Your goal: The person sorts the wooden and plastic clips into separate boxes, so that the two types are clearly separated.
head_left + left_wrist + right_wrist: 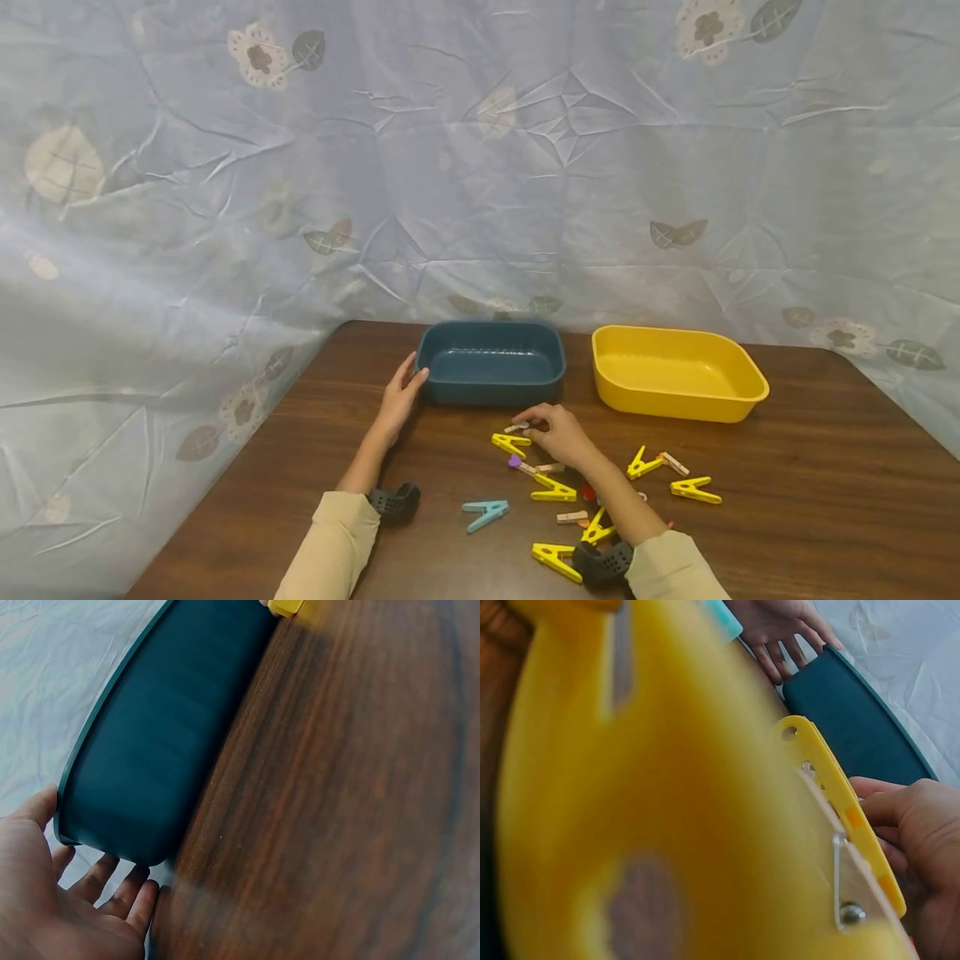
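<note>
My left hand (397, 404) touches the left end of the dark blue bin (495, 393), its fingers spread against the wall; the left wrist view shows the same hand (45, 900) at the corner of the bin (150, 742). In front of that bin, my right hand (562, 435) pinches a small wooden clip (513, 428) with a pale decoration. Just below the clip lies a yellow clothespin (511, 443). In the right wrist view, yellow plastic clothespins partly hide my right hand (930, 847), and its fingertips are covered.
A yellow bin (678, 404) stands right of the blue one. Several yellow clothespins (553, 488) and small wooden clips lie around and under my right forearm, with a light blue clothespin (486, 512) to their left. A patterned curtain (480, 208) hangs behind the brown table (810, 500).
</note>
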A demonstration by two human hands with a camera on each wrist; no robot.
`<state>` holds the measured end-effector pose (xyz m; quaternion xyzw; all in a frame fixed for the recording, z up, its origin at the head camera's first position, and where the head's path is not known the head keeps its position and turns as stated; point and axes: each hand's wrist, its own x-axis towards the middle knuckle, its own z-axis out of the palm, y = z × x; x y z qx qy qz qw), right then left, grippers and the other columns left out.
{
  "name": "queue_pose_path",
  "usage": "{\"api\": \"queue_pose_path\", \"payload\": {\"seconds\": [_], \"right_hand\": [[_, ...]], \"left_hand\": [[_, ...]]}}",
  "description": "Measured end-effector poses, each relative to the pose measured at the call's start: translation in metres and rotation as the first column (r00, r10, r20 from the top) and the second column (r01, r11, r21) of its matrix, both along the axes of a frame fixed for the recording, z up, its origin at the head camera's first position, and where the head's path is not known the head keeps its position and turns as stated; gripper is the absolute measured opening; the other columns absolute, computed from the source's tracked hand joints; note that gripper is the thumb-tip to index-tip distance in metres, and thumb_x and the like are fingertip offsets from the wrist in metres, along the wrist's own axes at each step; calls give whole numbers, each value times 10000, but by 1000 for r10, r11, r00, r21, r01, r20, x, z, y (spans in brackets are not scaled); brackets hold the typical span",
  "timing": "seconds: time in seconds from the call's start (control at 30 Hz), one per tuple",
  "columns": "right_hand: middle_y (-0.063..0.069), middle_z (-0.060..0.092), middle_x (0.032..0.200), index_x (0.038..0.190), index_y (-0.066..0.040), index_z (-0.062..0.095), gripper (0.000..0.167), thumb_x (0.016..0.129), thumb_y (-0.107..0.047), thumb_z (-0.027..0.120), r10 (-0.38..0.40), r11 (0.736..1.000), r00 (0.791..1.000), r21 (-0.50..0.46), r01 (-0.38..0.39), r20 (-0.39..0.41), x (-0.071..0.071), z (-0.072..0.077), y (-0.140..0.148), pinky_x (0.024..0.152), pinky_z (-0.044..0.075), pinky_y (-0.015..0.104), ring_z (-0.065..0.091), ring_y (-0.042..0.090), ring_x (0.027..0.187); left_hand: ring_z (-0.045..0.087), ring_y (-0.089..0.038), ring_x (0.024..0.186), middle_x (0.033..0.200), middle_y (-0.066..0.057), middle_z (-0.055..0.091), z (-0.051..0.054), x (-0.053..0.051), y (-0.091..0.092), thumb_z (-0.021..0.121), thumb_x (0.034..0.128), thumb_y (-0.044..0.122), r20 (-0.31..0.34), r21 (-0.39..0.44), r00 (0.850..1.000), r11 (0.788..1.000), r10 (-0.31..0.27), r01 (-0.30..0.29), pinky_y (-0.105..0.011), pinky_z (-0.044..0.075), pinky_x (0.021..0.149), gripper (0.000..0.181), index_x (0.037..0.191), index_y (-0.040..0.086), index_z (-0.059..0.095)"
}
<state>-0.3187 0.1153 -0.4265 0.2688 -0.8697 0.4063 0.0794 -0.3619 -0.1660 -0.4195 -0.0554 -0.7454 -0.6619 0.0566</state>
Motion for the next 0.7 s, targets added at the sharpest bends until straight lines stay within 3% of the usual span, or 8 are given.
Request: {"api": "queue_pose_path", "payload": {"seconds": [0.13,0.43,0.7], "right_hand": [[-8,594,832,896,-79,699,124,806,0,666,-62,998,998,17,62,13,0,-2,0,672,480,292,577,156,763],[-15,592,808,929,-75,705,128,811,-35,674,-85,993,996,83,83,16,-1,3,-1,635,461,284,546,131,719],[-9,540,745,861,-60,699,96,779,-10,700,-182,967,983,182,177,6,9,12,2,639,450,314,525,150,700]], "left_hand": [[200,-308,1335,1483,-159,197,0,-1,0,506,953,320,7,28,1000,999,-16,16,-454,258,1025,636,1464,86,208],[263,-305,1310,1465,-164,244,3,-1,-1,505,957,283,-9,7,1000,1000,12,-12,-449,293,1007,598,1453,82,239],[267,-303,1309,1462,-158,257,0,-1,0,515,948,311,-11,2,1000,1000,7,-7,-444,312,996,612,1451,85,250]]}}
